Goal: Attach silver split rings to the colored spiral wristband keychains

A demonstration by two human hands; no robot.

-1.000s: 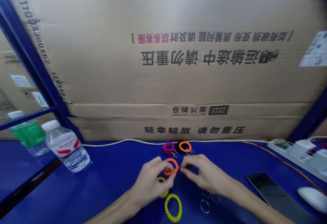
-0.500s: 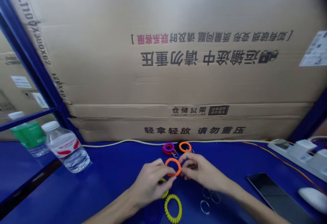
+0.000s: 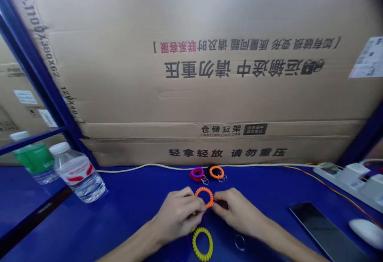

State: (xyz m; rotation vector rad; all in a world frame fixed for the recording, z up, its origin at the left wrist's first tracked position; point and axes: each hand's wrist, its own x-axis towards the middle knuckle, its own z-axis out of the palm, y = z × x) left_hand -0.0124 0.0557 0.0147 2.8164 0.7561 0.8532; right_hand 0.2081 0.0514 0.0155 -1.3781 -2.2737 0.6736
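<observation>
An orange spiral coil wristband (image 3: 204, 196) stands between my hands, above the blue bench (image 3: 125, 230). My left hand (image 3: 179, 216) grips its lower left side, and my right hand (image 3: 235, 214) pinches its lower right. A dark object may lie in my right fingers, but it is too small to tell. A yellow coil wristband (image 3: 202, 244) lies flat below my hands, and a second yellow one is mostly hidden under my left hand. Farther back lie a purple coil wristband (image 3: 197, 174) and an orange coil wristband (image 3: 216, 172), both with metal rings. A steel split ring (image 3: 239, 242) lies near my right wrist.
A dark blue coil (image 3: 178, 250) lies near the lower edge of view. A water bottle (image 3: 79, 178) stands left, and a large cardboard carton (image 3: 191, 94) stands behind. To the right are a phone (image 3: 326, 230), white mouse (image 3: 366, 232) and power strip (image 3: 344, 180).
The orange wristband has shifted slightly up and right, and my hands have closed in around it. Two split rings seen earlier near my right hand are now out of sight.
</observation>
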